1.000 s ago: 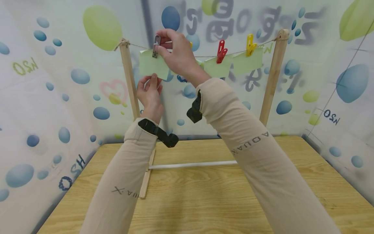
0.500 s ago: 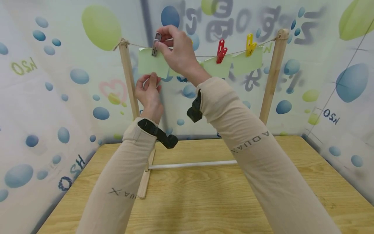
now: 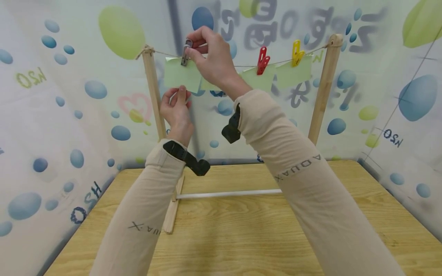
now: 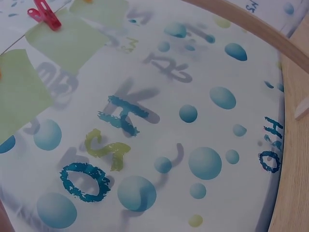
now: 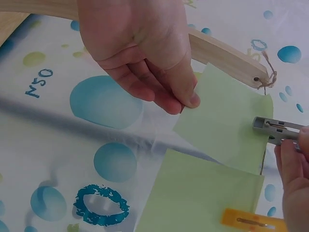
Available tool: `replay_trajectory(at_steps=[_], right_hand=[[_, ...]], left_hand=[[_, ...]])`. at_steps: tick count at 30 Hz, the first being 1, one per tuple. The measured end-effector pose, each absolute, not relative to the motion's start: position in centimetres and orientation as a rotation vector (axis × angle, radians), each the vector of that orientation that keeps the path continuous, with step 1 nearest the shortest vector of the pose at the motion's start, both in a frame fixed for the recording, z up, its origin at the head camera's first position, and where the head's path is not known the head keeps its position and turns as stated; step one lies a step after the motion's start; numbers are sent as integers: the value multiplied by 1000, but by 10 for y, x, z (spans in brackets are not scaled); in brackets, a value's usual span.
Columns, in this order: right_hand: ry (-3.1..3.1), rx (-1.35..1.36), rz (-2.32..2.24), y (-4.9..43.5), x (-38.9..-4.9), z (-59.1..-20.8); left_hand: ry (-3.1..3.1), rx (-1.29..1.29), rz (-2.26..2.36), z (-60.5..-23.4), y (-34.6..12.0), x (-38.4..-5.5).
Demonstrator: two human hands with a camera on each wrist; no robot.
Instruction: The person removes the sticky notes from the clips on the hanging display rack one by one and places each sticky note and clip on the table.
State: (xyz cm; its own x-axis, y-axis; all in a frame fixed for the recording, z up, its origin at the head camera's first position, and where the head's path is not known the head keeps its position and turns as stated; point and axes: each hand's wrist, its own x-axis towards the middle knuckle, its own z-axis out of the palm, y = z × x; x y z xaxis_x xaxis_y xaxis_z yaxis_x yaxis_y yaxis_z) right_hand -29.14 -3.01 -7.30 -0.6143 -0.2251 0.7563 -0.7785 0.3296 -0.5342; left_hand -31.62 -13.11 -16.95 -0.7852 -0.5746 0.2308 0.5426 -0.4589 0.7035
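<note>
A pale green paper sheet (image 3: 181,73) hangs at the left end of a string. My left hand (image 3: 177,111) pinches its lower edge between thumb and fingers. On the sheet's top edge sits a grey clothespin (image 3: 185,57), its upper end held between the thumb and fingers of my right hand (image 3: 215,61). In the right wrist view, the jaws of the clothespin (image 5: 275,128) lie over the sheet (image 5: 227,116) at the string. The left wrist view shows other sheets (image 4: 67,41) and a red clothespin (image 4: 46,17).
Further right on the string, a red clothespin (image 3: 263,61) and a yellow clothespin (image 3: 297,53) hold green sheets. An orange-yellow clothespin (image 5: 251,221) grips the neighbouring sheet (image 5: 203,193). Wooden posts (image 3: 324,88) carry the string above a wooden table (image 3: 235,230); a white rod (image 3: 228,194) runs low between them.
My right hand has risen slightly with its grip on the clothespin, and the clothespin's top has shifted up a little. The left hand stays at the sheet's lower edge.
</note>
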Motion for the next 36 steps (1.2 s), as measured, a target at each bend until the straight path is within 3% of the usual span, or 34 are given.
replay_trajectory(at_steps=[36], right_hand=[[-2019,924,1408,-14,-280,-67]], left_hand=[[-1157,40,-2265,-179,-139,-310]])
